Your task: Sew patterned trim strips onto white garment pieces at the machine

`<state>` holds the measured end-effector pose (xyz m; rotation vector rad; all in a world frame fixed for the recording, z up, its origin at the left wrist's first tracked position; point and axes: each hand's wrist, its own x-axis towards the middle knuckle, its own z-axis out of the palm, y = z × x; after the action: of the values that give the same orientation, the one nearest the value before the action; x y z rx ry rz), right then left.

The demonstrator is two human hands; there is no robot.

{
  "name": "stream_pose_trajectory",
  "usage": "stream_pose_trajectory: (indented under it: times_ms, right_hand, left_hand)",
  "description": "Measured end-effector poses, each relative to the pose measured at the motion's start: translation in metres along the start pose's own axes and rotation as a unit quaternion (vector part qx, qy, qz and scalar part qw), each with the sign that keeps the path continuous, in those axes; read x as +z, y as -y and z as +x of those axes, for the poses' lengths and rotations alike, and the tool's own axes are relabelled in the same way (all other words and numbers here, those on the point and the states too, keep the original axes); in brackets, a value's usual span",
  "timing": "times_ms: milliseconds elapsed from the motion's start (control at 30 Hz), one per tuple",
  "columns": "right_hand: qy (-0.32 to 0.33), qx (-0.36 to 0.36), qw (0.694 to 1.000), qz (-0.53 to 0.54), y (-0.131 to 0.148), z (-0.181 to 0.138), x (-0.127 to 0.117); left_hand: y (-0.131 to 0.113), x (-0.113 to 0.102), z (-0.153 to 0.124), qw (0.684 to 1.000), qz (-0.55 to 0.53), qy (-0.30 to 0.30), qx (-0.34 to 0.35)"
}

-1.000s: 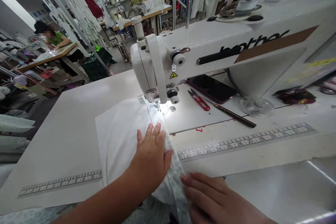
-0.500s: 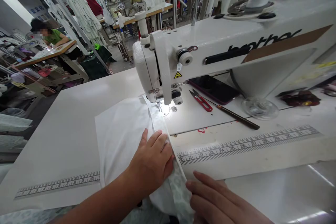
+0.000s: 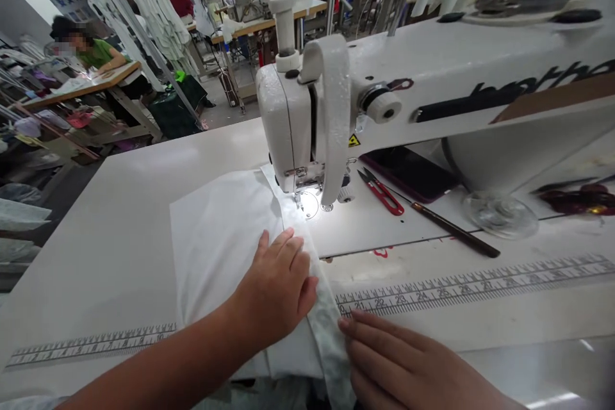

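Observation:
A white fabric piece point(image 3: 216, 237) lies on the sewing table, its right edge folded into a patterned strip point(image 3: 327, 327) that runs under the presser foot point(image 3: 302, 195) of a white sewing machine point(image 3: 432, 83). My left hand point(image 3: 278, 288) lies flat on the fabric just left of the strip, fingers stretched toward the needle. My right hand point(image 3: 398, 365) rests by the strip's near end at the table's front, fingers extended and touching the strip's right edge.
Red thread snips point(image 3: 382, 191), a dark phone point(image 3: 408, 173), a brown pencil-like stick point(image 3: 454, 230) and a clear bobbin dish point(image 3: 500, 214) lie right of the needle. Printed rulers point(image 3: 471, 282) run along the table front. A person in green point(image 3: 91, 54) works at a far table.
The view has moved closer to the machine head. My left hand's fingers have drawn back slightly along the fabric; my right hand stays at the strip's near end.

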<state>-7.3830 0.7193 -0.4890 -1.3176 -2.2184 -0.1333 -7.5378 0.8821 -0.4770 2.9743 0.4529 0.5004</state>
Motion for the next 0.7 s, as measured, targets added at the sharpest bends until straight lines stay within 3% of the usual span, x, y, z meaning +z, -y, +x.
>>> stream_pose_trajectory:
  times_ms: [200,367,533,700]
  right_hand:
    - [0.033,-0.025,0.999,0.03,-0.026,0.024,-0.004]
    - [0.055,-0.023,0.998,-0.008,-0.042,0.035,-0.006]
    - [0.077,-0.055,0.993,-0.073,-0.06,0.048,-0.003]
    - [0.091,-0.084,0.985,-0.119,-0.079,0.062,-0.003]
  left_hand:
    - [0.029,0.006,0.017,1.0,0.003,-0.022,0.011]
    - [0.055,0.012,0.035,0.997,0.012,-0.064,0.034]
    - [0.078,0.015,0.053,0.999,0.024,-0.024,0.01]
    - [0.103,0.022,0.069,1.0,0.004,-0.022,0.002]
